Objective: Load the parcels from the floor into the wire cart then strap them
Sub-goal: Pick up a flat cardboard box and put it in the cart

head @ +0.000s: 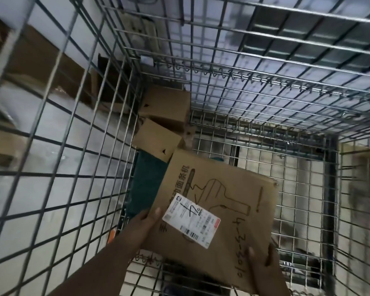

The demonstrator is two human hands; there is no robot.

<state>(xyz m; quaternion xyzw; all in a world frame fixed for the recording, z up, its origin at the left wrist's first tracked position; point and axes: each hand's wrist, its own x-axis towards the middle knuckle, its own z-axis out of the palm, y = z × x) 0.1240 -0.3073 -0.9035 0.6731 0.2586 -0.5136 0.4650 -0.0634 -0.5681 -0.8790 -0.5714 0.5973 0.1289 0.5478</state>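
Note:
I look down into the wire cart (265, 86). A large flat cardboard parcel (233, 184) with a white shipping label and black printed drawing hangs inside it, held by both hands. My left hand (143, 227) grips its left edge, thumb on top beside the label. My right hand (263, 259) grips the near right corner, thumb on top. Two small brown boxes (167, 105) (156, 139) lie in the cart's far left corner. A dark green parcel (145, 184) lies beneath them along the left wall.
The cart's mesh floor (303, 189) shows bare on the right side. Outside the left wire wall (62, 124) stand more cardboard boxes (43, 58) and clear plastic wrapping on the floor. Something orange (111, 236) shows at the cart's near left corner.

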